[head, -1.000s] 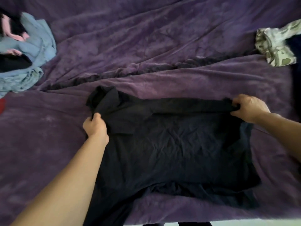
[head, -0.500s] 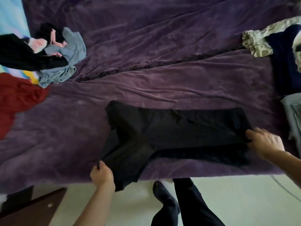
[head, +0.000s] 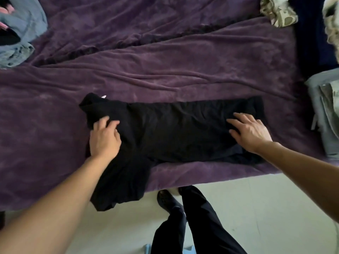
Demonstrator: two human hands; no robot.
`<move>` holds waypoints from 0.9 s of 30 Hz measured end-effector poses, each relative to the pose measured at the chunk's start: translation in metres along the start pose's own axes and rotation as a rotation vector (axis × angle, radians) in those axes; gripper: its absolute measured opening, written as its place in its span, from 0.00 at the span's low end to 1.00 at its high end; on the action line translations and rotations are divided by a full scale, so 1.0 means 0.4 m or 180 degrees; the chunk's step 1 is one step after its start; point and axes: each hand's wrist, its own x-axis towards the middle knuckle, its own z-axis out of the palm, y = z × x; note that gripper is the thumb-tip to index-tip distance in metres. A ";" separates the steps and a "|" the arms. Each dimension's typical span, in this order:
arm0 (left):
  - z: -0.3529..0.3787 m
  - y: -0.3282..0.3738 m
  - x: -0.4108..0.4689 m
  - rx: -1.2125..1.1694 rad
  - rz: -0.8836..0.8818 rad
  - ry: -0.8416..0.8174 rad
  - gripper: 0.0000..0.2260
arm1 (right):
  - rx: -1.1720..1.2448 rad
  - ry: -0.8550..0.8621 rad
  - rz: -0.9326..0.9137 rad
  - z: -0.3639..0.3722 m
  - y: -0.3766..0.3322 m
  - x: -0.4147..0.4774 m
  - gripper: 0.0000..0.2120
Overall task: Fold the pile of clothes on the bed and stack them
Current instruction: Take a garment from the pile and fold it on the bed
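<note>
Purple bed (head: 165, 70): black shirt (head: 174, 129) half-folded; my left hand (head: 105, 137) and right hand (head: 251, 132) press flat, grip open, holding nothing. Unfolded pile (head: 20, 33) at 10 o'clock; stack (head: 324, 114) at 3.

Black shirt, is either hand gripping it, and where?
Neither grips: left hand and right hand press flat on the black shirt, near opposite ends.

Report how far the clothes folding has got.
Done: grey folded pieces lie at the right edge of the bed. In hand: the black shirt lies folded into a long strip, left hand and right hand resting on it, one end hanging over the bed edge. Left: folding it shorter, stacking it, then the blue-grey heap far left and the patterned cloth far right.
</note>
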 end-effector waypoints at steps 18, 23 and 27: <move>0.055 -0.231 0.309 -0.0083 -0.1940 -0.0067 0.26 | 0.0286 -0.0106 -0.0719 0.058 -0.415 0.246 0.23; 0.055 -0.288 0.170 -0.0505 -0.2419 -0.0340 0.27 | 0.0838 0.0190 -0.1078 0.058 -0.555 0.107 0.23; 0.070 -0.314 0.065 -0.0906 -0.2065 -0.0509 0.23 | 0.1073 -0.0106 -0.2065 0.101 -0.714 -0.040 0.41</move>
